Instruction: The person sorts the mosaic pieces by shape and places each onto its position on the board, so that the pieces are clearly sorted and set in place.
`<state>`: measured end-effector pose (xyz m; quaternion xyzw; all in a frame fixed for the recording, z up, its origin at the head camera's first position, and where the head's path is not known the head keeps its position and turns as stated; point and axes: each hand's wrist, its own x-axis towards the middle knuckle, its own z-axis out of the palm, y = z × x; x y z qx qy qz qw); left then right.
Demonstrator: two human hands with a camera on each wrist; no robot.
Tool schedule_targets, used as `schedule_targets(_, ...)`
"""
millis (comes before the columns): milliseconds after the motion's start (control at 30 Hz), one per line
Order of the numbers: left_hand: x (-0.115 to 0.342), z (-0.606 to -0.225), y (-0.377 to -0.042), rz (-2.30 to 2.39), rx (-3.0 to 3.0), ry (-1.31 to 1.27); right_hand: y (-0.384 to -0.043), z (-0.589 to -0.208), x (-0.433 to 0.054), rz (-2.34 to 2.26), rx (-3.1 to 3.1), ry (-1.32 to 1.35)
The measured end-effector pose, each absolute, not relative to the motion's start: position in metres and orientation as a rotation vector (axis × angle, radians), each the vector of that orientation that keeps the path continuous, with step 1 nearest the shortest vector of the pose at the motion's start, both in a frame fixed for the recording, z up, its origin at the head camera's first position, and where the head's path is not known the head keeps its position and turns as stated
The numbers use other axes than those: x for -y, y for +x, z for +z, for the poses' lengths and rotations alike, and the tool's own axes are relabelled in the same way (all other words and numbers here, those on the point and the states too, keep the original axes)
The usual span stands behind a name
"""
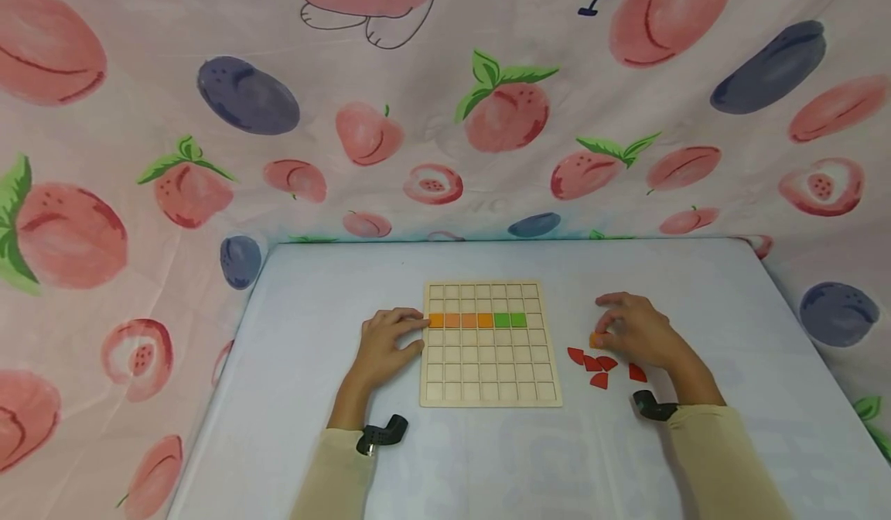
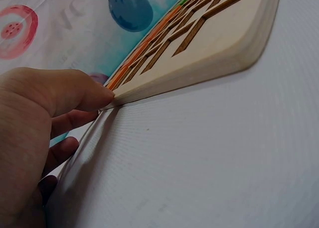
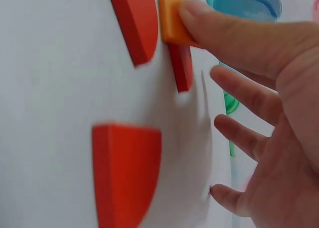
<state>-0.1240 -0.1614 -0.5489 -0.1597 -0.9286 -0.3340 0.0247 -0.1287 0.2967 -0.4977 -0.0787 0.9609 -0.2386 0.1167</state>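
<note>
Orange tile pinched at three o'clock of the gridded board

With twelve set at the table's far side, the wooden board (image 1: pixel 490 373) is laid flat on the white table (image 1: pixel 501 466). In its third row from twelve o'clock, running from nine toward three, the first six cells are filled by four orange tiles (image 1: pixel 469 321) and then two green tiles (image 1: pixel 501 320).

At the board's nine o'clock side, the edge is touched by the left hand (image 1: pixel 383 346); its fingers are relaxed and slightly bent, and the thumb tip is rested against the wooden side.

At three o'clock, well apart from the board, an orange piece (image 1: pixel 594 340) is pinched by the right hand (image 1: pixel 636 330) between thumb and finger, with the other fingers spread. Whether the table is touched by that piece cannot be told.

Five red wedges (image 1: pixel 599 381) are scattered near it: one at eight o'clock, two around six, one at five and one at four.

A black device (image 1: pixel 383 433) is worn on each wrist, below which beige sleeves (image 1: pixel 717 450) are seen. Beyond twelve, a fruit-printed cloth (image 1: pixel 431 141) is hung.
</note>
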Motion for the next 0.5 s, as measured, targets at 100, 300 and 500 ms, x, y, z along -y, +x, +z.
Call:
schedule_targets(100, 0.162, -0.549, -0.124, -1.038, 2.879, -0.491, -0.133, -0.498, -0.293, -0.767, -2.829, -0.183)
schedule_targets(300, 0.162, -0.549, -0.124, -1.050, 2.883, -0.488, -0.139, -0.498, -0.286, -0.873, -2.872, -0.091)
schedule_targets(500, 0.162, -0.551, -0.125, -1.041, 2.867, -0.493, -0.139, -0.494, -0.275, -0.973, -2.809, -0.053)
